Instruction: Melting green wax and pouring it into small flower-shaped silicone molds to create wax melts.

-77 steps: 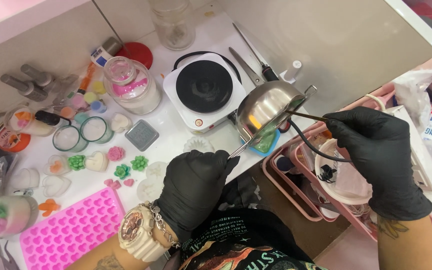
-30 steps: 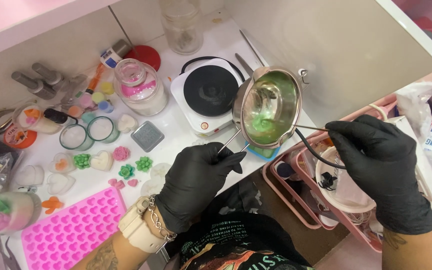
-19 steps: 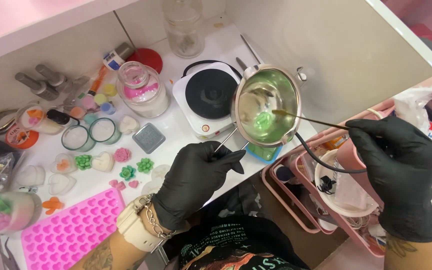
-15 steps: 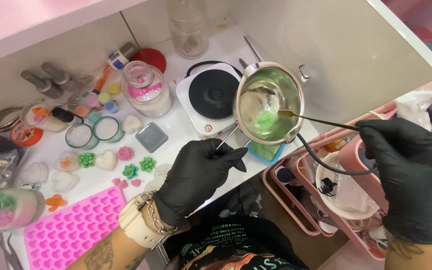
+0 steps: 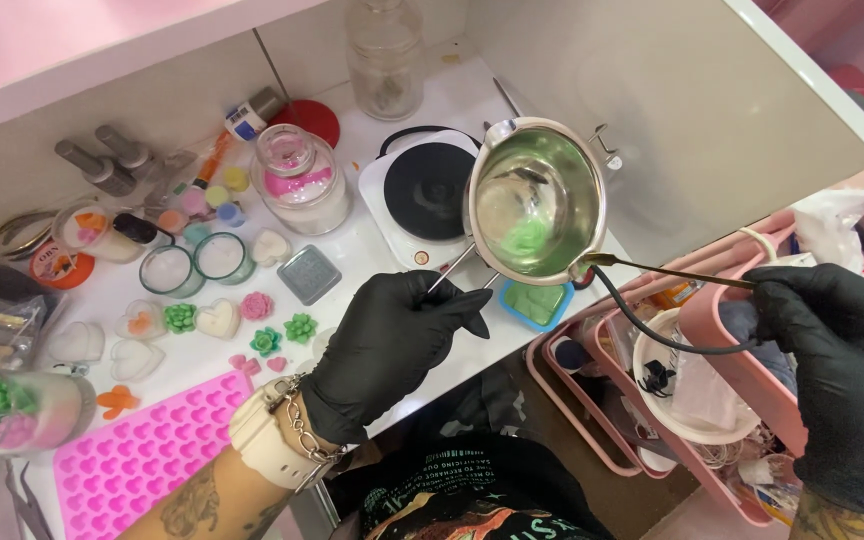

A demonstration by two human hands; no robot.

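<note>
left hand (image 5: 392, 335): black glove, fingers curled tight round the thin wire handle (image 5: 449, 272) of the melting pot, so it's clamped on that. Pale watch and a chain bracelet on the wrist.

right hand (image 5: 837, 345): also gloved, closed on the far end of a slim gold-coloured spoon (image 5: 667, 271). The spoon's bowl end sits just outside the pot's near-right rim, touching or almost touching it, can't tell which.

melting pot (image 5: 534, 200): small shiny steel one, held up in the air and tipped toward the camera so you look right inside. Round rim with a pour lip on the far-left side and a little wire hook on the far-right. Mostly bare metal inside with a thin film, plus a soft lump of light green wax (image 5: 525, 238) stuck low on the near wall.

where it is: hanging over the right edge of the white table (image 5: 352, 262), just right of the hot plate (image 5: 424, 195) and right above a blue mould (image 5: 536, 302) filled with green.

around: left of the hot plate there's a glass jar (image 5: 302, 180) with pink and white layers, two small glass cups, heart and flower wax shapes, and a pink heart mould tray (image 5: 147, 450) near-left. Pink basket (image 5: 697, 375) on the right.
</note>
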